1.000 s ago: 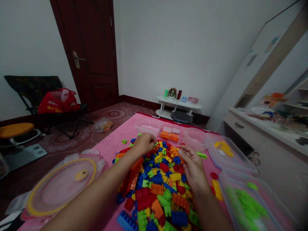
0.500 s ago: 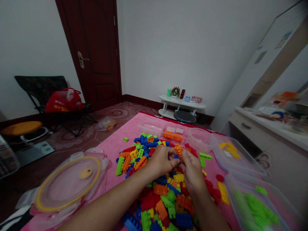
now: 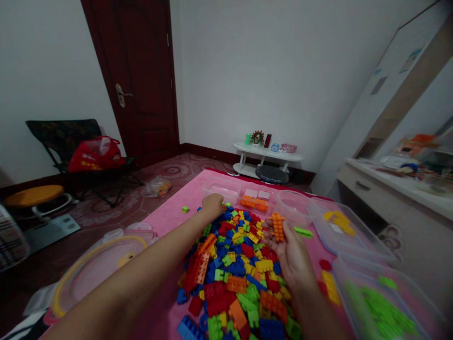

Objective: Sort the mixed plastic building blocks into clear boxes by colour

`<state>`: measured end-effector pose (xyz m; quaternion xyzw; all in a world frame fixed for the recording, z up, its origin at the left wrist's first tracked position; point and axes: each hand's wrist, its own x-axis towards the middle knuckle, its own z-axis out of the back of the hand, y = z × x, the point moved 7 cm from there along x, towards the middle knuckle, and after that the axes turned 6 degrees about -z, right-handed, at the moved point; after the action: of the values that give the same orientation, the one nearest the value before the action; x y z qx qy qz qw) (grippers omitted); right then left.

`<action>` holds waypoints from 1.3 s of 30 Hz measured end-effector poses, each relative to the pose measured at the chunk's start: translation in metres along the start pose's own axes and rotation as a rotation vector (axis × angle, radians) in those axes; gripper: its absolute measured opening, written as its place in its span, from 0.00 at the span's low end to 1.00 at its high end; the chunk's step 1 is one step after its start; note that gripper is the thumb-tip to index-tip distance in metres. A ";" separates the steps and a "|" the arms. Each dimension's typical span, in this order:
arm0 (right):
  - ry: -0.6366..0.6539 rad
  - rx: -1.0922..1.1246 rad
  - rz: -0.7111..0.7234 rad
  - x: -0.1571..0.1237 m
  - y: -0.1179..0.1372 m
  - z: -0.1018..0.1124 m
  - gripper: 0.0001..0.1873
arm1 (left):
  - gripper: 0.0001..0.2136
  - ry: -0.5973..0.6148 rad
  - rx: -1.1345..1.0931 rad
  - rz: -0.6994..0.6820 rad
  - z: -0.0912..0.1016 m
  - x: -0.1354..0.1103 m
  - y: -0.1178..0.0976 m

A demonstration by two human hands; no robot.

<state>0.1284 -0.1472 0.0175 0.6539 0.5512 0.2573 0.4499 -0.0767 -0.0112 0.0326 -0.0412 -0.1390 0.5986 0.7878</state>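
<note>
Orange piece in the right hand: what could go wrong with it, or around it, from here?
The orange piece could slip from the right hand and get lost among the pile, which holds other orange bricks. The left hand, close to a clear box, might nudge it.

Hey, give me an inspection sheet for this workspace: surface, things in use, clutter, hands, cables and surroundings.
Surface: pink cloth under a brick pile.
Job's things: mixed-colour pile; clear tubs at the far and right sides, some holding orange bricks, yellow bricks or green bricks.
Clutter: yellow-rimmed lid on the left.
Hands: left hand at the pile's far-left edge, fingers hidden; right hand holds an orange piece.
Cables: none certain; pale loops beside the cabinet unclear.
Surroundings: door, chair bearing red bag, white stand.
</note>
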 end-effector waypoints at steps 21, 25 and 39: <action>-0.070 0.432 -0.353 -0.006 -0.032 -0.018 0.08 | 0.13 -0.316 -0.599 -0.452 0.025 -0.113 -0.079; -0.115 0.114 -0.172 0.050 0.017 -0.020 0.13 | 0.10 -0.452 -0.691 -0.307 0.039 -0.099 -0.044; -0.225 -0.643 0.246 0.157 0.046 -0.032 0.19 | 0.09 -0.537 -0.821 -0.186 0.055 -0.091 -0.004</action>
<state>0.1649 0.0129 0.0475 0.5647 0.3066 0.3959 0.6560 -0.1101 -0.1045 0.0704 -0.1799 -0.5643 0.4109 0.6931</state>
